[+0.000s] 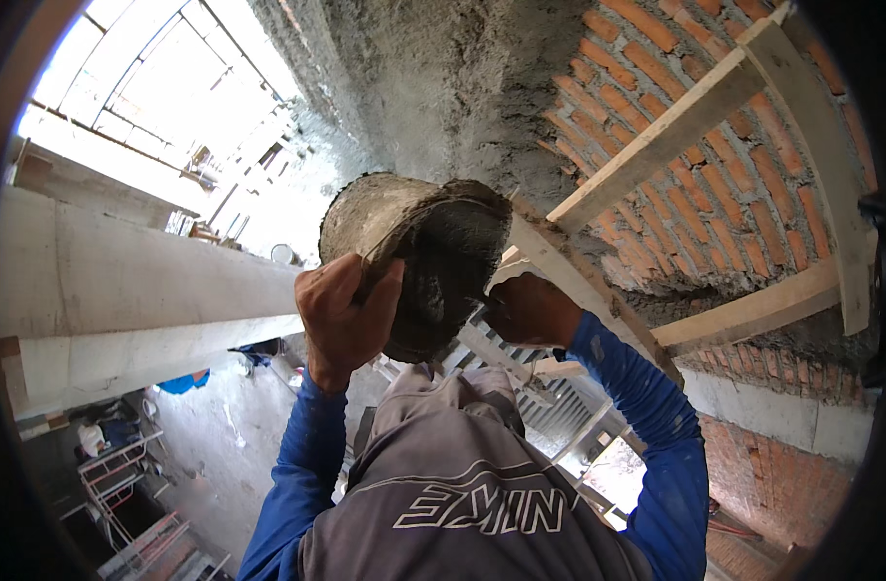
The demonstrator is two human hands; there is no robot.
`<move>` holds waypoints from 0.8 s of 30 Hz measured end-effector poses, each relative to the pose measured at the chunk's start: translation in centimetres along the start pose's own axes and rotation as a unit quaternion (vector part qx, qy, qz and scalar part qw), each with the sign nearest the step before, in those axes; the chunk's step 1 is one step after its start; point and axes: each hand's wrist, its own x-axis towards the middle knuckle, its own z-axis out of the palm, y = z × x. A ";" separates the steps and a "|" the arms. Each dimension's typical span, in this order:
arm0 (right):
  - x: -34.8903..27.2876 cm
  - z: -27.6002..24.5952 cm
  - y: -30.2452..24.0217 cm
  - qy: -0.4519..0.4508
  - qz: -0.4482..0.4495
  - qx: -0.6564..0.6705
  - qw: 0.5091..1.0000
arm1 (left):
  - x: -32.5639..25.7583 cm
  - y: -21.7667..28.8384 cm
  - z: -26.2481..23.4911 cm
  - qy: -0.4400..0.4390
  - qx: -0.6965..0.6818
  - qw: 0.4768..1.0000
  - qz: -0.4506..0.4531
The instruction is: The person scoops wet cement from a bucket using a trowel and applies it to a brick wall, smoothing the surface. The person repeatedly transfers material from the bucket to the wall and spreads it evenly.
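Note:
A mortar-caked bucket (370, 218) is held up in front of my chest, tilted so that its dark mouth faces me. Wet grey mortar (433, 281) lines the inside. My left hand (346, 315) is closed on the near left part of the rim, thumb toward the opening. On the other side, my right hand (532, 310) is closed at the bucket's right edge, in shadow; its fingertips are partly hidden. Both forearms are in blue sleeves.
Rough grey plaster (414, 87) covers the wall ahead, with bare brickwork (714, 184) to the right. Wooden braces (670, 136) cross before the bricks. A pale concrete beam (133, 261) runs along the left. Metal scaffold frames (118, 484) stand far below at the lower left.

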 end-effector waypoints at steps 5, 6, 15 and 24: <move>2.4 1.8 0.5 0.070 -0.169 0.229 0.956 | -0.9 -0.7 -0.5 -0.001 -0.008 1.000 -0.015; 2.8 1.9 0.4 0.074 -0.201 0.203 0.955 | -1.0 -0.8 -0.5 -0.001 -0.001 1.000 -0.019; 0.8 -1.4 0.0 0.021 -0.120 0.041 0.992 | -2.8 -3.0 -1.2 0.059 -0.025 0.989 -0.135; 0.9 -4.2 1.7 0.020 -0.022 0.020 0.999 | -4.9 -6.1 0.4 0.105 0.004 0.985 -0.134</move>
